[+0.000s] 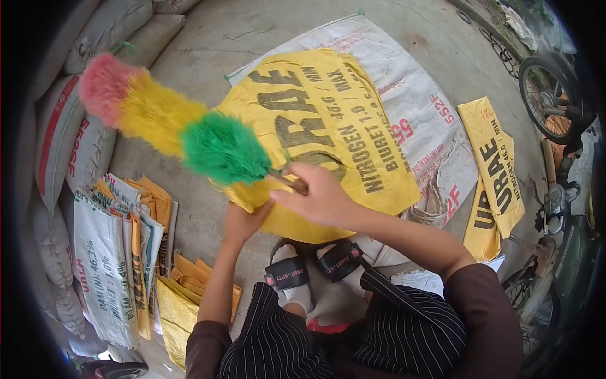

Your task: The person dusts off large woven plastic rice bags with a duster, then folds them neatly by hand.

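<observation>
Right hand (322,199) has its fingers closed around the handle of a feather duster (170,123), pink, yellow and green, its head raised over the near left edge of the yellow URAE sack (334,126). Left hand (243,221) pinches that sack's near edge; it lies flat and looks empty on a white sack (416,101) spread on the concrete floor (208,50). Folded empty sacks (120,252) stacked along the floor's left edge; filled sacks (63,126) piled beyond.

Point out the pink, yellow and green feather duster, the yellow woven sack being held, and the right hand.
Pink, yellow and green feather duster (221,146), head view, green tuft.
Yellow woven sack (328,114), head view, printed face.
Right hand (319,199), head view, back of hand.
</observation>
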A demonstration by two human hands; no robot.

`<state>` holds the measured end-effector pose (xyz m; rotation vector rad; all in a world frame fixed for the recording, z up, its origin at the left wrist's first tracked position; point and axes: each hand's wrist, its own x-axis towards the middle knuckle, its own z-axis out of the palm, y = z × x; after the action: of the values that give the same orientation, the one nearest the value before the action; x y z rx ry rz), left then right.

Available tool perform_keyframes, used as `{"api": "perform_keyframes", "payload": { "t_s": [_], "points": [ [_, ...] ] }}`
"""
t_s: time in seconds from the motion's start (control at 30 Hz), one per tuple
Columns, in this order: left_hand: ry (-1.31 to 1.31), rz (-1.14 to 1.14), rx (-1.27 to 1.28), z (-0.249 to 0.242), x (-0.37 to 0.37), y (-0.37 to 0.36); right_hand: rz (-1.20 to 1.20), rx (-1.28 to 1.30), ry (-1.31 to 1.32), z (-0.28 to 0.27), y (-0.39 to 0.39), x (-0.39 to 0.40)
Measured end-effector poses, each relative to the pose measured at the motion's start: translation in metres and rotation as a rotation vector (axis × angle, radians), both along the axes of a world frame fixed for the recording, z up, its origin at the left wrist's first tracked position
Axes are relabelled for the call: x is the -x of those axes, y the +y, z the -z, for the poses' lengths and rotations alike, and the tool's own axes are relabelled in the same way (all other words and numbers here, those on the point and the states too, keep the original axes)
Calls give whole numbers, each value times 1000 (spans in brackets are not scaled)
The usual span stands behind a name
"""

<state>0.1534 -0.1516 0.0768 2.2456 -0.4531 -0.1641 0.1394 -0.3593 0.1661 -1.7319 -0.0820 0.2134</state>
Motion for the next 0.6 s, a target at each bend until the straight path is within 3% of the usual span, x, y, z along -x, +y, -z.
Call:
{"api": "perform_keyframes", "payload": {
  "t_s": [0.07, 0.17, 0.23, 0.27, 0.3, 0.33, 0.4, 0.47, 0.53, 0.57, 0.6],
  "points": [
    [271, -279, -118, -8, -6, 40, 182, 179, 51, 10, -30, 3],
    [366, -471, -253, 13, -7, 118, 468, 578, -116, 59, -102, 9],
    [400, -691, -23, 52, 5, 169, 479, 759, 174, 89, -154, 22],
    [401, -704, -24, 56, 12, 174, 466, 792, 233, 115, -172, 33],
    [628, -708, -139, 58, 18, 177, 453, 826, 291, 144, -181, 47],
    [857, -703, -252, 60, 24, 179, 440, 826, 287, 168, -181, 58],
    [918, -668, -264, 61, 33, 175, 589, 637, 329, 205, -176, 77],
    [975, -627, -268, 74, 39, 178, 568, 712, 320, 218, -157, 77],
    [988, -521, -114, 102, 45, 196, 546, 789, 315, 227, -152, 76],
    [989, -526, -113, 111, 47, 201, 550, 691, 353, 232, -154, 75],
    [925, -621, 99, 113, 46, 203, 556, 591, 389, 238, -155, 74]
  ]
}}
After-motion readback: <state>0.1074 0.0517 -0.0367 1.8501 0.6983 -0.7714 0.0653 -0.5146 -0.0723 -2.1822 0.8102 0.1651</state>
